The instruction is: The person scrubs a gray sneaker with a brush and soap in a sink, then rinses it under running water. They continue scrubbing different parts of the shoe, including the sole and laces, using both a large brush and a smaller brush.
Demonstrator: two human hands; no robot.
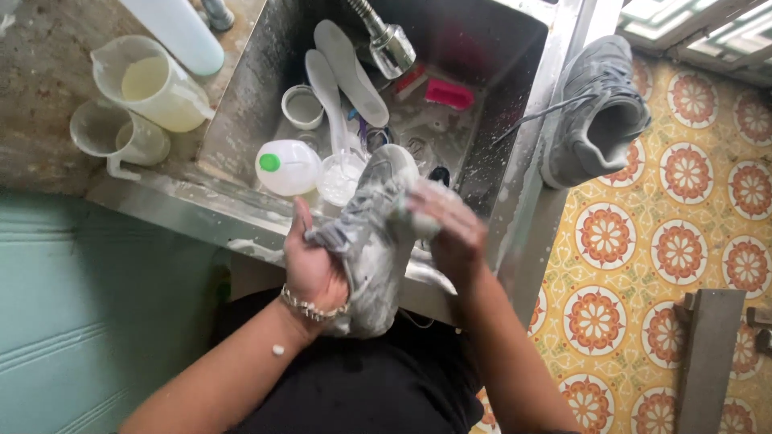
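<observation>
A grey, soapy sneaker (371, 241) is held over the near rim of a steel sink (241, 96). My left hand (315, 265), with a bead bracelet at the wrist, grips the shoe's side from the left. My right hand (450, 225), covered in white foam, presses against the shoe's upper from the right; whether it holds a brush or cloth is hidden by the suds. The second grey sneaker (595, 112) lies on the sink's right edge with its laces trailing.
Inside the sink are two pale insoles (347, 72), a small cup (303, 106), a white bottle with a green cap (285, 166), a foamy bowl (339, 178), a pink brush (449, 94) and a faucet head (392, 47). Two measuring jugs (153, 84) stand on the left counter. Patterned floor tiles (683, 241) lie to the right.
</observation>
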